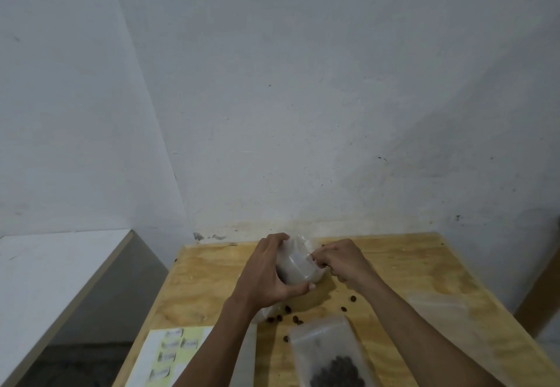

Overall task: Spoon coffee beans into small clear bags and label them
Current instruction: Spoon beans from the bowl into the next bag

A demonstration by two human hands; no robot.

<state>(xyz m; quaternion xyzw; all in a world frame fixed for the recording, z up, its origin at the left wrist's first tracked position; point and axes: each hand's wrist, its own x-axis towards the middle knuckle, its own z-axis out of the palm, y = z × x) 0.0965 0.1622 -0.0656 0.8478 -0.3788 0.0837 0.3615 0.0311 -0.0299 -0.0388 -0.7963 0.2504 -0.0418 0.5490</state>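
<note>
My left hand (pixel 266 277) grips a translucent plastic container (pixel 298 265) held tilted above the wooden table (pixel 409 265). My right hand (pixel 342 261) pinches at the container's rim or lid on its right side. A small clear bag with dark coffee beans (pixel 330 356) lies flat near the front edge. Loose beans (pixel 288 315) are scattered on the table between the hands and that bag. A yellow sheet with several labels (pixel 172 353) lies at the front left. No spoon is visible.
Another clear bag without beans (pixel 436 303) lies at the right of the table. A white wall stands right behind the table. A white shelf or counter (pixel 54 271) sits to the left, with a gap between it and the table.
</note>
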